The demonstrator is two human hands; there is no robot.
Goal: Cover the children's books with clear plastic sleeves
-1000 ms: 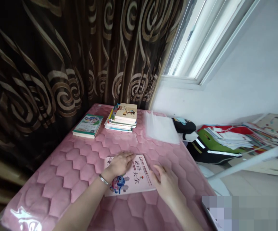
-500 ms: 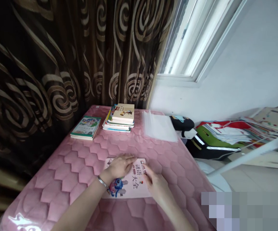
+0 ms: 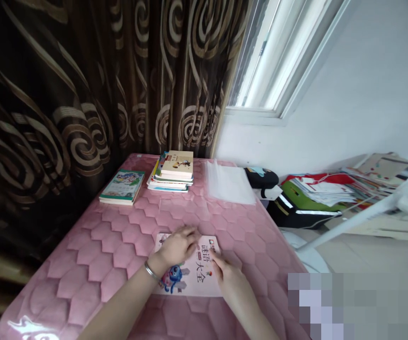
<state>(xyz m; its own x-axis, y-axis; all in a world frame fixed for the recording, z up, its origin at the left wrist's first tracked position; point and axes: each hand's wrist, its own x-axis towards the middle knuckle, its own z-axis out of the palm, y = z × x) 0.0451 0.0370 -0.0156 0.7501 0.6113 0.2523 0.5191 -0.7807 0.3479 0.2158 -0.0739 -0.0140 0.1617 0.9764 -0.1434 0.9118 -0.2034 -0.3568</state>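
Observation:
A pale pink book (image 3: pixel 198 285) with Chinese characters and a blue cartoon animal on its cover lies closed on the pink quilted, plastic-covered table (image 3: pixel 115 257). Across the upper left of the cover rests my left hand (image 3: pixel 179 245), a silver bangle on its wrist, with slightly bent fingers reaching right. My right hand (image 3: pixel 230 278) is at the book's right edge, thumb and forefinger over the cover; its other fingers are hidden by the hand itself.
Toward the back stands a stack of books (image 3: pixel 177 165), with a green-edged book (image 3: pixel 123 185) to its left and clear plastic sleeves (image 3: pixel 228 183) to its right. A dark patterned curtain (image 3: pixel 97 94) hangs behind. Beyond the table's right edge are a white stand (image 3: pixel 348 222) and piled papers (image 3: pixel 326 191).
My right hand has come left from beside the book onto its right edge. The book has turned slightly. My left hand has stayed on the cover, and the camera view has shifted a little.

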